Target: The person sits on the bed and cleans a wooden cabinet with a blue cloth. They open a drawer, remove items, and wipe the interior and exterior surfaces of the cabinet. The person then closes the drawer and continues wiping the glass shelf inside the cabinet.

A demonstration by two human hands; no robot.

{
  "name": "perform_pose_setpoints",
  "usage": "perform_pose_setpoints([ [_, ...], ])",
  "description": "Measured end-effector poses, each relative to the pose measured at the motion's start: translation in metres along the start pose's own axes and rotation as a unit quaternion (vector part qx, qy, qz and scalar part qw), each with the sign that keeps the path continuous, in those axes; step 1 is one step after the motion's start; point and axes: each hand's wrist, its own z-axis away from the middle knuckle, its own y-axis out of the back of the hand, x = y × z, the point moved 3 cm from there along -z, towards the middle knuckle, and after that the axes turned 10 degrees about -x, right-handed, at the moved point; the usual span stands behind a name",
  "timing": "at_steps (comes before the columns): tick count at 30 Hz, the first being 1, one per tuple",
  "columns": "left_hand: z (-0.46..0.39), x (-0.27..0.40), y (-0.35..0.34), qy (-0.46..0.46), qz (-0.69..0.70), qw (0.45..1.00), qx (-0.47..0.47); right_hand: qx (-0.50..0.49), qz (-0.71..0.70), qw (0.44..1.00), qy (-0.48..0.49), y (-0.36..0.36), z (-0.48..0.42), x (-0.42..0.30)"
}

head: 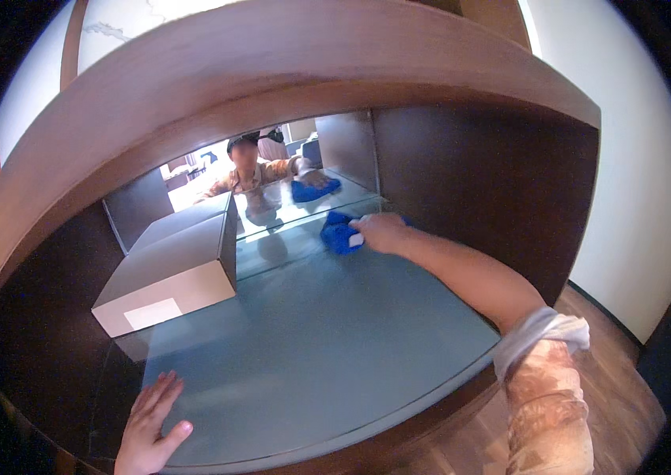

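My right hand [384,232] reaches to the back right of a glass shelf [335,344] inside a dark wood cabinet. It grips a blue cloth [338,231] that lies against the glass near the back mirror [276,172]. A white piece shows beside the cloth under my fingers. At the shelf's front left, my left hand [154,424] is spread with nothing in it; whether it touches the glass, I cannot tell. A closed pale box [175,261] with a white label stands on the left of the shelf, reaching back to the mirror.
A thick curved wood edge [335,53] overhangs the opening. The dark right side panel [484,160] is close beside my right forearm, and the left panel [45,279] is beside the box. The mirror reflects a person in a cap and the blue cloth.
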Motion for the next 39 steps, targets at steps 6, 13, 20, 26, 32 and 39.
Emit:
perform_pose_setpoints([
  [6, -0.007, 0.002, -0.001, 0.002, -0.033, 0.999, -0.010, 0.046, -0.036, 0.998, -0.036, -0.030, -0.058, 0.057],
  [13, -0.011, 0.004, -0.002, 0.006, -0.027, 0.999, -0.023, 0.018, -0.108, 0.981, 0.161, -0.022, -0.004, 0.020],
  [20, 0.002, 0.004, 0.001, 0.005, -0.018, 1.000, -0.015, -0.048, -0.003, 0.965, 0.258, 0.050, 0.164, -0.177],
  [26, -0.001, 0.000, 0.000, 0.005, -0.020, 1.000, -0.014, 0.073, -0.010, 0.969, 0.234, 0.018, 0.113, -0.119],
  [32, -0.007, 0.000, 0.000, 0.004, -0.009, 1.000, -0.006, -0.015, 0.000, 1.000, 0.001, 0.002, 0.005, -0.009],
  [39, -0.013, -0.001, -0.002, -0.017, -0.008, 1.000, 0.020, 0.052, -0.026, 0.998, -0.001, -0.035, -0.088, 0.071],
])
